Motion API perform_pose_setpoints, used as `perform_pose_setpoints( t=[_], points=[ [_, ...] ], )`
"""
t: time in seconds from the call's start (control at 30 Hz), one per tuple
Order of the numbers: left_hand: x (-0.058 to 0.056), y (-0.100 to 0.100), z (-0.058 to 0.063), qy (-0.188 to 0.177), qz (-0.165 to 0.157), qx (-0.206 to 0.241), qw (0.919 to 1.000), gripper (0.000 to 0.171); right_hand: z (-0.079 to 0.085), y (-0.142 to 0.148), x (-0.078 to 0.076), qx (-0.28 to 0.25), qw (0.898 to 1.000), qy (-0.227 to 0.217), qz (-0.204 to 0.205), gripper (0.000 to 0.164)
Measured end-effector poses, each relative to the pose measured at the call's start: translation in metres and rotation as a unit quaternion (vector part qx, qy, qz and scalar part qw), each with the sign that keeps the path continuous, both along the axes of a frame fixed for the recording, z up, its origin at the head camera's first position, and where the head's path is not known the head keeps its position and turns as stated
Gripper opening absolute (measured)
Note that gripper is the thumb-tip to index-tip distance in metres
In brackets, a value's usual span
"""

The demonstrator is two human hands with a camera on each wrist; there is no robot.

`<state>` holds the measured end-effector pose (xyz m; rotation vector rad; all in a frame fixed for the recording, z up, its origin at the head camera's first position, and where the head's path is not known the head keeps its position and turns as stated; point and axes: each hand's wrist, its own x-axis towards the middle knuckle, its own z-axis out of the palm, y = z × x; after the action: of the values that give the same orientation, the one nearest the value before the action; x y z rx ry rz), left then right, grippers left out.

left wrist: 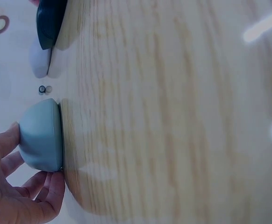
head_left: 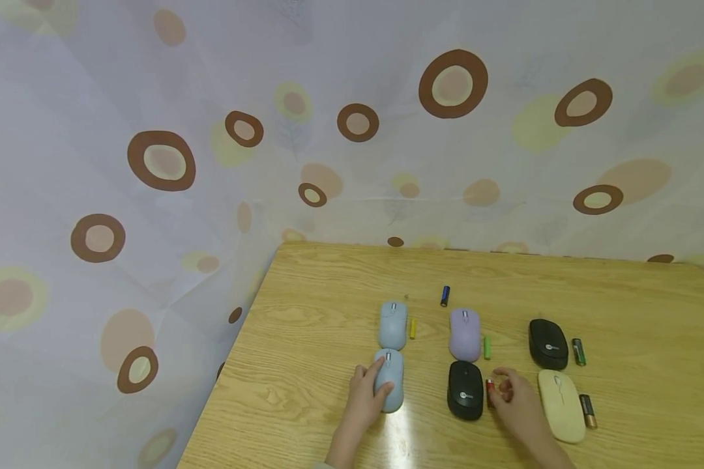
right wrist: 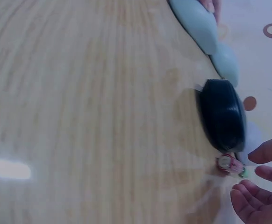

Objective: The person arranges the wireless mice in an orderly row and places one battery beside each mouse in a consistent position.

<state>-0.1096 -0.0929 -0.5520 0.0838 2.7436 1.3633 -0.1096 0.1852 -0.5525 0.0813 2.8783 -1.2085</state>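
In the head view my left hand (head_left: pixel 362 395) grips the nearer light blue computer mouse (head_left: pixel 392 387), which sits on the table. The left wrist view shows thumb and fingers on opposite sides of this mouse (left wrist: pixel 40 135). My right hand (head_left: pixel 517 405) is beside a red battery (head_left: pixel 490 395), fingers loosely bent. In the right wrist view a gap shows between these fingertips and the battery (right wrist: pixel 225 163), with nothing between thumb and fingers. A black mouse (head_left: pixel 465 391) lies just left of the battery.
Further back are another light blue mouse (head_left: pixel 393 326), a yellow battery (head_left: pixel 413 329), a purple mouse (head_left: pixel 465 335), a green battery (head_left: pixel 487 348) and a blue battery (head_left: pixel 444 296). At right lie a black mouse (head_left: pixel 548 344), a cream mouse (head_left: pixel 562 407) and two batteries. A patterned sheet hangs behind.
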Motion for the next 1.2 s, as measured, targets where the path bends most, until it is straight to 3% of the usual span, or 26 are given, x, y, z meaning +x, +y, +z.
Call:
perform_pose_setpoints(
  t=[0.13,0.2,0.3,0.37,0.5,0.77,1.2],
  points=[
    [0.000,0.000,0.000,0.002,-0.001,-0.002,1.0000,0.051,0.014,0.009,-0.001,0.013,1.000,0.010,0.005,0.037],
    [0.000,0.000,0.000,0.003,-0.001,-0.003,1.0000,0.051,0.019,0.014,0.000,0.021,0.999,0.041,0.002,0.037],
    [0.000,0.000,-0.001,0.003,0.000,-0.002,1.0000,0.051,0.023,0.026,0.001,0.038,0.996,0.075,-0.009,0.038],
    [0.000,0.000,-0.001,0.002,-0.001,0.000,1.0000,0.051,0.023,0.035,0.003,0.050,0.996,0.071,-0.025,0.040],
    [0.000,0.000,0.000,0.004,-0.001,0.001,1.0000,0.051,0.021,0.054,0.006,0.082,0.995,0.015,-0.049,0.051],
    [0.000,0.001,0.000,0.010,-0.001,0.000,1.0000,0.051,0.019,0.071,0.013,0.106,0.989,-0.090,-0.055,0.070],
    [-0.001,0.001,0.001,-0.007,0.001,0.000,1.0000,0.050,0.013,0.067,0.022,0.087,0.984,-0.127,-0.091,0.075]
  ],
)
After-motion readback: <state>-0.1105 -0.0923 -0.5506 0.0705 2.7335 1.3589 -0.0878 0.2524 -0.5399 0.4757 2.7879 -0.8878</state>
